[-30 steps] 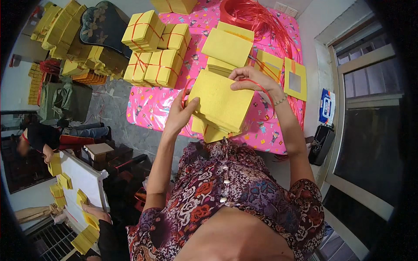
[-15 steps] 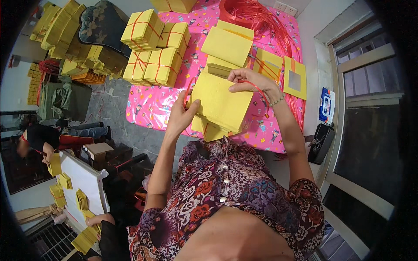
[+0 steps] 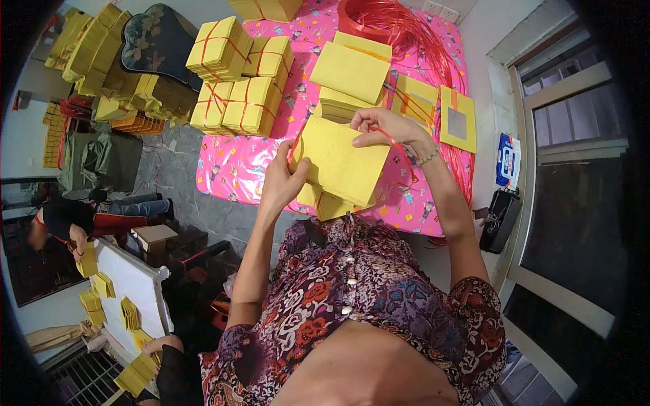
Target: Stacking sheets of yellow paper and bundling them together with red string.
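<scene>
In front of me a stack of yellow paper sheets [image 3: 342,159] sits slightly tilted over more yellow paper [image 3: 335,208] at the near edge of the table. My left hand [image 3: 283,177] grips its left edge, with the thumb on top and the other fingers partly hidden. A red plastic strap [image 3: 292,150] rises beside those fingers. Over the far right part of the stack, my right hand [image 3: 389,128] is closed in a pinch, and a red strap [image 3: 398,145] trails from it past the wrist. Where the strap runs beneath the stack is hidden.
Strapped yellow bundles [image 3: 250,101] stand at the table's far left. Beyond my hands are another yellow stack [image 3: 352,71], a coil of red strap [image 3: 369,24] and flat yellow pieces [image 3: 458,122]. At lower left, co-workers handle yellow paper on a white table [image 3: 132,277].
My hands and the stack have shifted very slightly, the right hand a little to the left. Both hands keep their hold. A co-worker's hand at lower left has moved slightly.
</scene>
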Tool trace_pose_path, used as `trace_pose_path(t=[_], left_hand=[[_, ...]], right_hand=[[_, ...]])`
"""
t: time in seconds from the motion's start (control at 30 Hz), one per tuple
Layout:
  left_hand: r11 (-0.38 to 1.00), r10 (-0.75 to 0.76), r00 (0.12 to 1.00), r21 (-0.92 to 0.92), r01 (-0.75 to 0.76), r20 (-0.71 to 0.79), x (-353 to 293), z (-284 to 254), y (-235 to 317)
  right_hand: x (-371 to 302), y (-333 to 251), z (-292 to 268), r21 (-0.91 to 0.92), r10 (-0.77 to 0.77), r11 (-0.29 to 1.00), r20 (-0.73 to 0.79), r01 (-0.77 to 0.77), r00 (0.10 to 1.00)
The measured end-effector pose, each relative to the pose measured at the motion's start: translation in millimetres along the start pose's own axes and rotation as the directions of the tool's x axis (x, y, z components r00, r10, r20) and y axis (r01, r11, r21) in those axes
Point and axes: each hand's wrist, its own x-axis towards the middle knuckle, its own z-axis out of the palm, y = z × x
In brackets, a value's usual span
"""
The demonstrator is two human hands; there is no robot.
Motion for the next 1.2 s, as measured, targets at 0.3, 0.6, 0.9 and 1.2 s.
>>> trace_pose_path(t=[0.3,0.6,0.9,1.2], left_hand=[[0.961,-0.038,0.998,0.273,0.047,-0.041,-6.9,-6.0,18.0],[0.990,-0.097,0.969,0.082,0.118,-0.228,-8.0,-21.5,52.2],[0.943,0.001,0.994,-0.332,0.037,0.111,19.9,26.9,82.7],[0.976,0.195,0.902,0.016,-0.217,0.384,40.1,33.0,61.6]], right_hand=[[0.3,0.6,7.0,-0.238,-0.061,0.971,-0.109,0.033,0.992],[3.2,4.6,5.2,-0.273,-0.040,0.962,-0.109,0.009,0.993],[4.4,4.1,6.5,-0.300,-0.085,0.953,-0.115,0.047,0.990],[9.4,10.0,5.1,-0.153,-0.016,0.988,-0.058,0.007,0.998]])
